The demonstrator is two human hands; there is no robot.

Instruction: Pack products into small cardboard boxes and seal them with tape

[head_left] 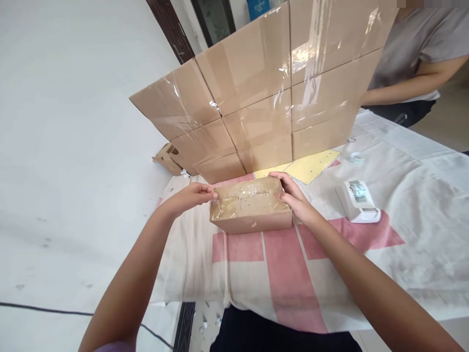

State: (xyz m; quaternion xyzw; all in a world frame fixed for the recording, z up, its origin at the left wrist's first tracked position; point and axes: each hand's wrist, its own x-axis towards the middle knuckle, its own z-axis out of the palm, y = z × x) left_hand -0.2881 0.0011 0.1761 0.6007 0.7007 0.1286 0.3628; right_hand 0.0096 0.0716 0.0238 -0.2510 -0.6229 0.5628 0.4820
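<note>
A small cardboard box [252,208] lies on the cloth-covered table in front of me, with shiny clear tape [249,190] over its top. My right hand [295,198] grips the box's right end, thumb on top and fingers along the far side. At the upper left corner of the box, my left hand [192,198] is closed in a pinch against the taped edge. Whatever sits between those fingertips is too small to make out.
A large taped cardboard panel [256,107] stands upright behind the box. Yellow sheets [311,166] lie at its foot. A white tape dispenser [358,201] and a tape roll [356,157] are on the right. Another person [414,68] is at the far right; a wall [73,146] borders the left.
</note>
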